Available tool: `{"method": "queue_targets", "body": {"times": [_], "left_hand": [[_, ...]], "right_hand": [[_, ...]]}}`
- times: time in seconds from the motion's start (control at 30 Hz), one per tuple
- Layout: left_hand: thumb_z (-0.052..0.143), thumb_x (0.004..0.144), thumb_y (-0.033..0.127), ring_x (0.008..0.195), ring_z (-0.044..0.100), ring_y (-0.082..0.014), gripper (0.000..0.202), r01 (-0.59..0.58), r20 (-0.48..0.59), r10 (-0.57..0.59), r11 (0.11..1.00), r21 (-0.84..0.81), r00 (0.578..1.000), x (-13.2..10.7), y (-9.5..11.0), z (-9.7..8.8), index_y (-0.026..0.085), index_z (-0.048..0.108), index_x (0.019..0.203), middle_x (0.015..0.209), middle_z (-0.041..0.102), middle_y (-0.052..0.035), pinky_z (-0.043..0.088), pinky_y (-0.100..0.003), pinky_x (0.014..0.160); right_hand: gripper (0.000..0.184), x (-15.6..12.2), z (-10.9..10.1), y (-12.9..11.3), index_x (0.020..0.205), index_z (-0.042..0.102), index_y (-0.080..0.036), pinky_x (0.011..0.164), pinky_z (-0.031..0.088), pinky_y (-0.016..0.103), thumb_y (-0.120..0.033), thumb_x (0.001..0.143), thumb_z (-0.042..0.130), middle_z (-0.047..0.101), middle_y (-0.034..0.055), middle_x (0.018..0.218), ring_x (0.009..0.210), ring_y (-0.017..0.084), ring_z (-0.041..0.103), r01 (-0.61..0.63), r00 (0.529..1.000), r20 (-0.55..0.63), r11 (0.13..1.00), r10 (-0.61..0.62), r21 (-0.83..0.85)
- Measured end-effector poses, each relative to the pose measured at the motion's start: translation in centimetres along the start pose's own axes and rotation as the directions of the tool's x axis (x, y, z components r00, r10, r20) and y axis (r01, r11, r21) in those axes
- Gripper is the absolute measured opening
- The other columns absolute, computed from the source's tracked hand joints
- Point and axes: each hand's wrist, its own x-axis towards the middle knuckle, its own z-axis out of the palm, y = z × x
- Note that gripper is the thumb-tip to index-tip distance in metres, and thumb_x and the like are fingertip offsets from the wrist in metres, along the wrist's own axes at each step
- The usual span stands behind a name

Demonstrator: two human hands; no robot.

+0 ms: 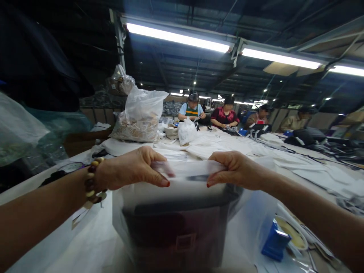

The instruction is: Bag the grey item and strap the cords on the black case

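My left hand (133, 168) and my right hand (237, 170) each pinch the top edge of a clear plastic bag (187, 170) held up in front of me. Inside the bag hangs a dark folded garment (176, 227) with a small pale label; it looks blurred. Beaded bracelets circle my left wrist. The bag's top flap stretches taut between both hands above the white table (93, 242).
A blue tape dispenser (275, 240) and a roll lie at the lower right. A big clear sack of small pieces (140, 115) and a smaller white bag (187, 131) stand further back. White fabric covers the table. Several people work at the far end.
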Motion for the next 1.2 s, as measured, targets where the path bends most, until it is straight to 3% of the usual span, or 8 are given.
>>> {"method": "queue_targets", "body": {"times": [0.2,0.37,0.53,0.73,0.83,0.97,1.13,1.2], "left_hand": [[0.074,0.058,0.031,0.062,0.052,-0.0105,0.032,-0.015,0.002,0.015,0.999,0.042,1.000,0.2,-0.7,-0.1,0.014,0.066,0.083,0.073,0.064,0.0017,0.039,-0.017,0.056],[0.078,0.052,0.029,0.063,0.054,-0.0115,0.047,0.080,0.074,-0.088,0.992,0.097,0.993,-0.1,-0.5,-0.3,0.016,0.064,0.095,0.071,0.064,0.0039,0.041,-0.017,0.057],[0.074,0.054,0.025,0.066,0.053,-0.0118,0.029,0.039,0.203,-0.033,0.999,-0.028,0.979,0.1,-0.6,-0.4,0.016,0.069,0.081,0.074,0.065,0.0010,0.041,-0.018,0.060],[0.064,0.061,0.040,0.046,0.041,-0.0099,0.030,-0.085,-0.118,0.151,0.896,0.436,0.981,3.4,-0.2,-2.6,0.011,0.068,0.068,0.050,0.052,0.0012,0.031,-0.020,0.043],[0.064,0.066,0.033,0.045,0.039,-0.0086,0.023,-0.149,-0.204,0.341,0.772,0.618,0.918,4.3,1.3,-3.7,0.011,0.063,0.059,0.045,0.044,0.0037,0.030,-0.020,0.044],[0.053,0.082,0.027,0.050,0.040,-0.0106,0.025,-0.194,-0.202,0.657,0.477,0.857,0.727,3.3,0.1,-2.4,0.012,0.062,0.064,0.052,0.048,0.0007,0.027,-0.024,0.049],[0.030,0.090,0.009,0.048,0.043,-0.0130,0.031,-0.250,-0.002,0.857,0.152,0.956,0.515,0.9,-9.7,4.7,0.010,0.060,0.094,0.054,0.054,-0.0005,0.027,-0.026,0.046],[0.031,0.090,0.008,0.043,0.043,-0.0117,0.027,-0.222,0.028,0.890,0.083,0.972,0.454,-0.1,-14.0,8.1,0.008,0.058,0.094,0.051,0.051,0.0015,0.027,-0.026,0.042]], "right_hand": [[0.036,-0.3,-0.2,-0.6,0.068,0.056,-0.015,0.045,0.026,0.019,-0.049,0.067,0.068,0.047,-0.0078,0.052,0.049,0.006,0.038,0.021,1.000,-0.009,0.967,-0.025,-0.252],[0.041,-0.6,-0.3,-1.0,0.083,0.061,-0.016,0.051,0.033,0.018,-0.047,0.059,0.074,0.056,-0.0053,0.068,0.063,0.010,0.049,-0.051,0.995,0.079,0.989,0.063,-0.138],[0.044,-0.4,0.1,-0.3,0.089,0.061,-0.015,0.059,0.040,0.020,-0.040,0.056,0.076,0.060,-0.0032,0.078,0.073,0.014,0.054,-0.094,0.984,0.157,0.995,0.088,0.031],[0.031,3.2,-1.6,0.1,0.079,0.062,-0.014,0.053,0.038,0.020,-0.037,0.061,0.073,0.062,-0.0025,0.068,0.065,0.014,0.056,-0.048,0.998,0.030,0.977,0.056,-0.206],[0.025,4.6,-3.4,-1.0,0.072,0.063,-0.015,0.048,0.035,0.020,-0.038,0.067,0.071,0.061,-0.0021,0.059,0.059,0.014,0.056,-0.042,0.994,-0.104,0.868,-0.012,-0.495],[0.024,3.7,-2.5,-0.8,0.090,0.066,-0.015,0.052,0.036,0.027,-0.034,0.078,0.060,0.067,0.0071,0.069,0.062,0.021,0.060,-0.087,0.951,-0.275,0.736,-0.139,-0.672],[0.054,-0.7,7.6,5.8,0.127,0.043,-0.006,0.048,0.040,0.029,-0.009,0.073,0.043,0.068,0.0084,0.067,0.055,0.022,0.062,0.017,0.919,-0.264,0.697,-0.294,-0.717],[0.067,-2.7,12.7,8.7,0.139,0.018,-0.003,0.043,0.040,0.026,0.000,0.073,0.030,0.064,0.0024,0.060,0.045,0.016,0.057,0.163,0.783,-0.279,0.616,-0.556,-0.771]]}}
